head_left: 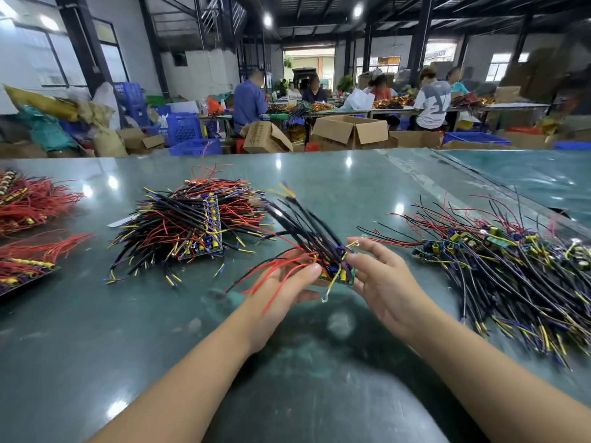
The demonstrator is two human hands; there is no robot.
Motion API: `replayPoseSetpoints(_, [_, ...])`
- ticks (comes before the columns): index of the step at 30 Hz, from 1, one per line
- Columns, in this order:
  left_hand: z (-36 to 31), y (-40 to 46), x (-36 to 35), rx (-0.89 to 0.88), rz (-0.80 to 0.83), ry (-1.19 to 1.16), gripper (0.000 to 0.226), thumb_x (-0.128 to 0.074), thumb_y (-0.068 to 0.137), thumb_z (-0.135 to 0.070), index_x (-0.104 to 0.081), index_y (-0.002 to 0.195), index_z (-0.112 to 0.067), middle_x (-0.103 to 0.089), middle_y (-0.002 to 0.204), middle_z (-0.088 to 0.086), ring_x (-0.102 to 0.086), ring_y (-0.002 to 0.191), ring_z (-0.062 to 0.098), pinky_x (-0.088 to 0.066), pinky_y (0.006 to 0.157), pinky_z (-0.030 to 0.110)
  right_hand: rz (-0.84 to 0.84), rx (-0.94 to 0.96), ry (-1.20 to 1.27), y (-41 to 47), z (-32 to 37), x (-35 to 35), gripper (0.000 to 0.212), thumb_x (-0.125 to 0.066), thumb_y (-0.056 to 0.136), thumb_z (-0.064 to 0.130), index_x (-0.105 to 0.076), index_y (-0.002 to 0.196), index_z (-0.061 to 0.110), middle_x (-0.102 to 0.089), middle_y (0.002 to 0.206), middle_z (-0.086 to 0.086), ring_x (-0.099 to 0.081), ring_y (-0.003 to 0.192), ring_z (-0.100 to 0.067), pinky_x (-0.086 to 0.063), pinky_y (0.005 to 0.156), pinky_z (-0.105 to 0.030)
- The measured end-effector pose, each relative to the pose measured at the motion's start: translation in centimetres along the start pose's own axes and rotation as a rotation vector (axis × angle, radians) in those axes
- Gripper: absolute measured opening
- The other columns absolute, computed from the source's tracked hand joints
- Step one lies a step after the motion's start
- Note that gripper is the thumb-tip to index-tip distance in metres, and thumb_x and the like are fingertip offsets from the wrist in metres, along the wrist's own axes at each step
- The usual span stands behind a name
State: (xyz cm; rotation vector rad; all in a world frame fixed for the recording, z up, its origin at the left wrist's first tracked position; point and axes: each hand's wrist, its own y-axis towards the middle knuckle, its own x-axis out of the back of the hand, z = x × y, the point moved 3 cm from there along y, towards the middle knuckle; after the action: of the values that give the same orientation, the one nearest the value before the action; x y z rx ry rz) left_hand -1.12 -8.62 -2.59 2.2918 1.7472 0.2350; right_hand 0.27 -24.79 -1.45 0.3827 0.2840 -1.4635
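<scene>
"Hands first: how many held something?"

"Both. The left hand [281, 290] lay under the bundle of wired boards [323, 254], fingers curled up around it and thumb on top. The right hand [385, 282] pinched the bundle's right end between thumb and fingers."

"One bundle only?"

"One, held between the two hands over the table [96, 330]. Its black and red wires fanned away to the left."

"And the lots lying about?"

"Four. One stacked pile [192, 225] lay beyond the left hand, well apart from it. One loose heap [511, 270] spread to the right of the right hand, near it but not touching. Two red-wired groups [32, 203] lay far out to the left of the left hand, one behind the other."

"Boards inside the bundle?"

"Too blurred to count."
</scene>
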Motion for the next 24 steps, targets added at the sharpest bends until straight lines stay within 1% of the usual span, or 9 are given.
replayPoseSetpoints(2, [-0.3, 0.0, -0.5, -0.023, -0.008, 0.015, 0.027, -0.064, 0.082, -0.037, -0.066, 0.109, -0.03, -0.067, 0.116, 0.003, -0.062, 0.111, 0.021, -0.054, 0.078, 0.03, 0.0, -0.033, 0.025, -0.1, -0.2, -0.1, 0.024, -0.052, 0.089, -0.006, -0.054, 0.104, 0.013, -0.065, 0.085, -0.009, -0.062, 0.068, -0.017, -0.048, 0.068, -0.026])
replayPoseSetpoints(4, [-0.7, 0.1, -0.7, -0.039, -0.095, 0.039, 0.024, -0.068, 0.075, -0.034, -0.065, 0.097, -0.046, -0.072, 0.103, -0.007, -0.068, 0.098, 0.014, -0.054, 0.065, 0.023, 0.052, -0.057, 0.046, -0.2, -0.5, -0.5, 0.021, -0.053, 0.089, -0.006, -0.054, 0.103, 0.01, -0.066, 0.083, -0.008, -0.064, 0.064, -0.015, -0.052, 0.063, -0.024])
replayPoseSetpoints(6, [-0.4, 0.3, -0.4, -0.066, -0.202, 0.122, 0.03, -0.07, 0.076, -0.027, -0.064, 0.09, -0.052, -0.073, 0.095, -0.012, -0.069, 0.088, 0.011, -0.054, 0.062, 0.025, 0.13, -0.075, 0.013, -0.4, -0.7, -0.9, 0.019, -0.06, 0.085, 0.0, -0.057, 0.102, 0.007, -0.069, 0.085, -0.007, -0.066, 0.067, -0.014, -0.054, 0.065, -0.025])
replayPoseSetpoints(8, [-0.1, 0.4, -0.5, -0.071, -0.252, 0.165, 0.034, -0.072, 0.082, -0.016, -0.063, 0.097, -0.045, -0.073, 0.093, -0.013, -0.069, 0.084, 0.006, -0.056, 0.067, 0.026, 0.199, -0.074, -0.027, -0.7, -0.8, -1.0, 0.02, -0.063, 0.08, 0.006, -0.061, 0.1, 0.004, -0.071, 0.089, -0.007, -0.068, 0.075, -0.014, -0.056, 0.074, -0.026])
replayPoseSetpoints(10, [0.0, 0.5, -0.5, -0.049, -0.251, 0.102, 0.038, -0.071, 0.082, -0.006, -0.056, 0.103, -0.032, -0.074, 0.089, -0.013, -0.069, 0.083, 0.007, -0.055, 0.066, 0.024, 0.204, -0.054, -0.046, -0.7, -0.8, -0.8, 0.016, -0.06, 0.084, 0.002, -0.063, 0.1, 0.001, -0.071, 0.091, -0.008, -0.067, 0.079, -0.013, -0.055, 0.079, -0.026])
replayPoseSetpoints(13, [-0.4, 0.4, -0.7, 0.013, -0.135, -0.046, 0.027, -0.067, 0.076, -0.008, -0.062, 0.1, -0.02, -0.07, 0.104, 0.005, -0.065, 0.096, 0.015, -0.055, 0.073, 0.028, 0.188, -0.022, -0.036, -0.5, -0.6, -0.6, 0.015, -0.052, 0.09, -0.002, -0.064, 0.097, 0.003, -0.073, 0.089, -0.007, -0.068, 0.078, -0.012, -0.056, 0.076, -0.023])
replayPoseSetpoints(16, [-0.7, 0.2, -0.5, 0.065, -0.06, -0.196, 0.045, -0.05, 0.069, -0.01, -0.06, 0.112, 0.002, -0.061, 0.118, 0.019, -0.058, 0.108, 0.022, -0.054, 0.079, 0.037, 0.212, -0.014, -0.005, -0.4, -0.3, -0.4, 0.016, -0.053, 0.088, 0.001, -0.065, 0.097, 0.004, -0.073, 0.091, -0.007, -0.068, 0.08, -0.012, -0.055, 0.073, -0.022])
replayPoseSetpoints(20, [-0.7, 0.0, -0.4, 0.005, -0.17, -0.067, 0.019, -0.059, 0.084, -0.005, -0.063, 0.102, -0.011, -0.056, 0.126, 0.021, -0.058, 0.116, 0.03, -0.054, 0.083, 0.039, 0.279, -0.041, -0.022, -0.6, -0.2, -0.3, 0.027, -0.058, 0.078, 0.009, -0.066, 0.104, 0.004, -0.072, 0.099, -0.008, -0.068, 0.089, -0.015, -0.055, 0.082, -0.025])
replayPoseSetpoints(24, [-0.5, -0.4, 0.1, -0.003, 0.014, 0.157, 0.028, -0.058, 0.083, -0.033, -0.067, 0.107, -0.023, -0.06, 0.123, 0.006, -0.06, 0.113, 0.011, -0.048, 0.098, 0.045, 0.283, -0.06, -0.021, -0.6, -0.3, -0.4, 0.027, -0.05, 0.086, -0.009, -0.065, 0.106, 0.001, -0.072, 0.097, -0.012, -0.069, 0.085, -0.016, -0.054, 0.072, -0.022])
